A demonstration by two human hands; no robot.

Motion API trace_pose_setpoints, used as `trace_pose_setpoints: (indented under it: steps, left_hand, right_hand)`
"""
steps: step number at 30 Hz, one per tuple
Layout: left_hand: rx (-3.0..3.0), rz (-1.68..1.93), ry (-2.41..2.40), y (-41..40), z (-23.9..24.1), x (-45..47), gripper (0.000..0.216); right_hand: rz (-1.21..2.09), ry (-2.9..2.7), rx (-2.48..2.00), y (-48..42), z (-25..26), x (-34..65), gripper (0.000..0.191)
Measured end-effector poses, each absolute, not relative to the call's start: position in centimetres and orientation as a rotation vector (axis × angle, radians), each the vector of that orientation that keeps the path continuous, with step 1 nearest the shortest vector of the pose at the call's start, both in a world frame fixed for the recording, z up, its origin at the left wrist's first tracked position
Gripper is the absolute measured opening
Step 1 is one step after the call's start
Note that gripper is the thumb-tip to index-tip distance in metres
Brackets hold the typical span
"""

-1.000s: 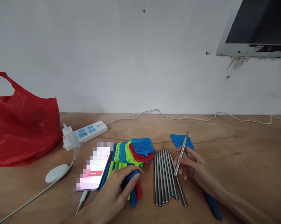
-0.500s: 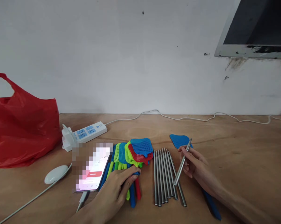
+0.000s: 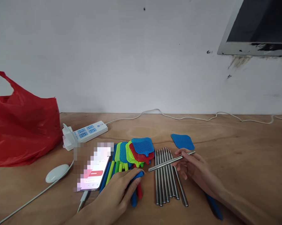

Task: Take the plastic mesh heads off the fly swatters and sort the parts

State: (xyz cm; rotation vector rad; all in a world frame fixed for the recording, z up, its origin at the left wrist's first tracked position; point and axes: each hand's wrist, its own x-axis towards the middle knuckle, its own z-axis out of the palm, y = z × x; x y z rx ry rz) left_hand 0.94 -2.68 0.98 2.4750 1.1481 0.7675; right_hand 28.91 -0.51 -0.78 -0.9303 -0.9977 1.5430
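Note:
My left hand (image 3: 118, 190) is closed around a blue plastic handle (image 3: 139, 175), whose end pokes out between thumb and forefinger. In my right hand (image 3: 190, 164), thumb and fingers grip a shiny metal rod (image 3: 161, 164), tilted with its left end toward the blue handle but apart from it. Below that rod several similar metal rods (image 3: 163, 187) lie side by side. Beyond my left hand are overlapping mesh fly swatter heads (image 3: 143, 146) in blue, red and yellow-green. Coloured handles (image 3: 111, 171) lie near them, partly hidden by the hand. A blue swatter head (image 3: 183, 142) lies behind my right hand.
A lit phone (image 3: 96, 172) lies left of the handles, with a cable at its lower end. Further left are a white power strip (image 3: 94, 132), a white oval device (image 3: 57, 173) and a red plastic bag (image 3: 26, 125). A blue handle (image 3: 214, 207) shows beneath my right forearm.
My right hand has swung the metal rod from steeply slanted to nearly level, its lower end moving left toward my left hand. My left hand has turned slightly, showing more of the blue handle.

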Motion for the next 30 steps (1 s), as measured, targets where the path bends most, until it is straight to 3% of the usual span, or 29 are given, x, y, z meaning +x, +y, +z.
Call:
trace_pose_setpoints:
  steps: [22, 30]
  left_hand:
    - [2.429, 0.572, 1.209, -2.3, -0.1, 0.6, 0.038]
    - [2.455, 0.447, 1.063, -2.8, -0.1, 1.0, 0.026]
  right_hand:
    - [1.48, -1.129, -0.883, -0.7, -1.3, 28.9, 0.027]
    - [1.578, -1.425, -0.999, -1.2, -1.7, 29.0, 0.024]
